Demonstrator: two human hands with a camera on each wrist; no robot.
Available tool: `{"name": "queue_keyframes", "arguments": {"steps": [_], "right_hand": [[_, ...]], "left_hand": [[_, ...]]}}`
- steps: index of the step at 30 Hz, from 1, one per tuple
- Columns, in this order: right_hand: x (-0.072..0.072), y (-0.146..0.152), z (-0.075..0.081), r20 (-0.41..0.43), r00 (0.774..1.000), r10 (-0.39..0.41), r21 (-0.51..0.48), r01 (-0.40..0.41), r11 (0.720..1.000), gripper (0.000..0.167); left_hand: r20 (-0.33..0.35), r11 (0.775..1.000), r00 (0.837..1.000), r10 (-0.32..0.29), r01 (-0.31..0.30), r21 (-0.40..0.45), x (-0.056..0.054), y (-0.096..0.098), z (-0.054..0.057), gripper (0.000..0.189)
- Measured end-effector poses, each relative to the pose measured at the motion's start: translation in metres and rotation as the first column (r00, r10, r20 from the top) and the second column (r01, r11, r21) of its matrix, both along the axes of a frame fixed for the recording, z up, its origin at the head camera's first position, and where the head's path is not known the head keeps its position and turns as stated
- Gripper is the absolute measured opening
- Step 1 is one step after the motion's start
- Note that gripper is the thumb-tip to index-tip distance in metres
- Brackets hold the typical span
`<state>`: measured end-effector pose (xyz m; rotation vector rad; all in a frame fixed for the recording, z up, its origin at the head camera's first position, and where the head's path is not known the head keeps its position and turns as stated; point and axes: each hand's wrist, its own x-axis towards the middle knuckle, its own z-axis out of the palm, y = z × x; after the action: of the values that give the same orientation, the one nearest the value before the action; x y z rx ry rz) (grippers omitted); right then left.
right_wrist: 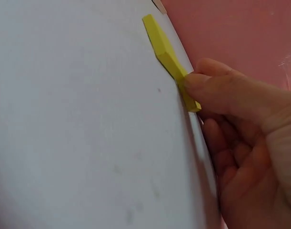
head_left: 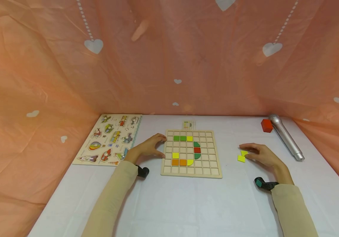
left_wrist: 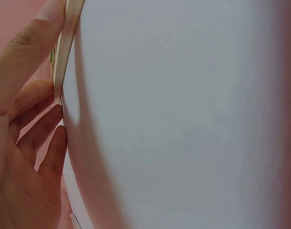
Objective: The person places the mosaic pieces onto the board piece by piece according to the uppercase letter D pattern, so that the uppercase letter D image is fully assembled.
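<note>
A wooden grid board (head_left: 207, 171) lies mid-table with green, red, orange and yellow pieces in some cells. My left hand (head_left: 150, 147) touches its left edge, thumb and fingers spread apart along it. In the left wrist view, the thumb and fingers of the left hand (left_wrist: 33, 129) meet the board's side (left_wrist: 68, 45). To the right, my right hand (head_left: 262, 155) is at two yellow square tiles (head_left: 241, 159) lying on the table. In the right wrist view, the right thumb touches the farther yellow tile (right_wrist: 191, 104), partly covering it; the index finger stands apart behind.
A picture puzzle board (head_left: 81, 159) lies at the left. Behind the grid board is a small pattern card (head_left: 189, 124). A red block (head_left: 266, 125) and a silver microphone (head_left: 287, 138) lie at the far right. A pink curtain (head_left: 216, 82) hangs behind the white table.
</note>
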<state>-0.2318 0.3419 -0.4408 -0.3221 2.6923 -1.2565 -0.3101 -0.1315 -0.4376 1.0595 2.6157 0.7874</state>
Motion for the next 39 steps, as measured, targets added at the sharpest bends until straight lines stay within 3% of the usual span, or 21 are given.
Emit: {"name": "queue_keyframes", "arguments": {"steps": [9, 13, 18, 26, 29, 33, 36, 39], "right_hand": [[0.001, 0.000, -0.008, -0.103, 0.994, -0.037, 0.058, 0.043, 0.997, 0.034], [-0.004, -0.008, -0.007, -0.112, 0.991, -0.077, 0.024, 0.080, 0.996, 0.035], [-0.015, -0.038, -0.003, -0.111, 0.989, -0.100, -0.085, 0.090, 0.992, 0.030], [-0.040, -0.108, 0.005, -0.245, 0.969, -0.011, -0.187, -0.036, 0.982, 0.023], [-0.045, -0.136, 0.009, -0.228, 0.974, 0.022, -0.236, -0.077, 0.969, 0.020], [-0.042, -0.174, 0.019, -0.227, 0.968, 0.105, -0.259, -0.164, 0.952, 0.019], [-0.036, -0.199, 0.024, -0.242, 0.954, 0.176, -0.216, -0.230, 0.949, 0.019], [-0.037, -0.218, 0.017, -0.242, 0.946, 0.216, -0.175, -0.262, 0.949, 0.019]], "left_hand": [[-0.006, 1.000, 1.000, 0.000, 0.000, -0.011, 0.000, 0.000, -0.001, 0.073], [-0.004, 1.000, 1.000, 0.004, -0.004, -0.005, -0.001, -0.001, -0.002, 0.073], [-0.004, 1.000, 1.000, 0.000, 0.000, 0.006, -0.001, -0.001, -0.002, 0.074], [-0.006, 1.000, 1.000, -0.006, 0.006, 0.004, -0.001, 0.000, -0.002, 0.074], [-0.008, 1.000, 1.000, -0.012, 0.012, 0.011, -0.001, 0.000, -0.001, 0.074], [-0.017, 1.000, 1.000, -0.020, 0.020, 0.015, -0.001, 0.000, -0.001, 0.074], [-0.016, 1.000, 1.000, -0.017, 0.017, 0.011, -0.001, 0.000, -0.001, 0.074], [-0.018, 1.000, 1.000, -0.015, 0.016, 0.007, -0.001, -0.001, -0.001, 0.073]]}}
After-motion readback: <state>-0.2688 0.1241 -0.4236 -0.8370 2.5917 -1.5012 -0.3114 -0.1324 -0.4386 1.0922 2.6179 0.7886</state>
